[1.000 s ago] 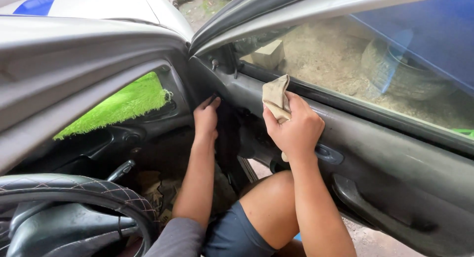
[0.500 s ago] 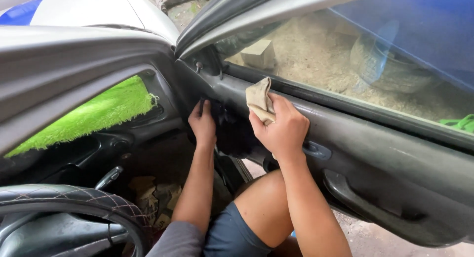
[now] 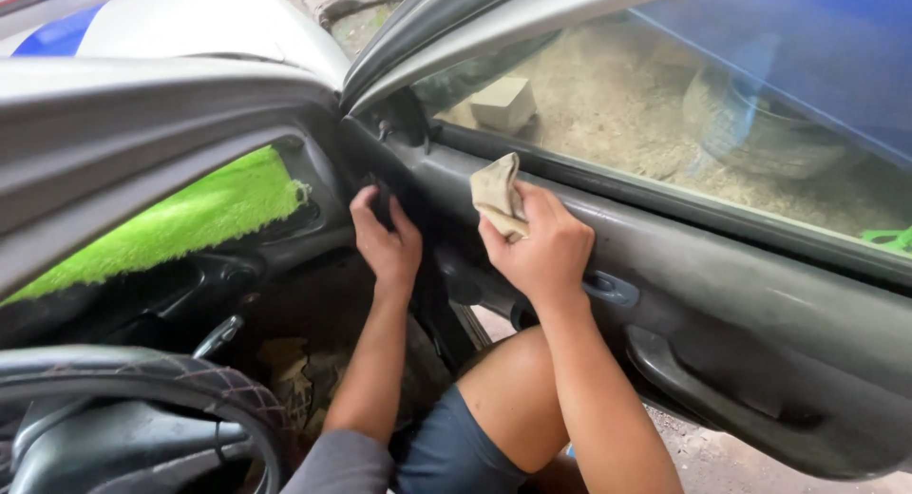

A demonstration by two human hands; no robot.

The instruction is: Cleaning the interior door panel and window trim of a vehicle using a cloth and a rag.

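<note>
— Beige cloth (image 3: 498,195): where is it held?
— It is gripped in the right hand (image 3: 541,247), pressed against the grey door panel (image 3: 722,285) below the window.
— And the left hand (image 3: 385,237)?
— It is curled around the door's dark front edge (image 3: 380,198).

The steering wheel (image 3: 142,418) is cut off by the bottom and left edges, and the car door (image 3: 760,323) runs out past the right edge. The left hand (image 3: 385,242) hides whatever its fingertips touch at the door's front corner. Much of the cloth (image 3: 499,195) is buried inside the right hand (image 3: 541,252).
</note>
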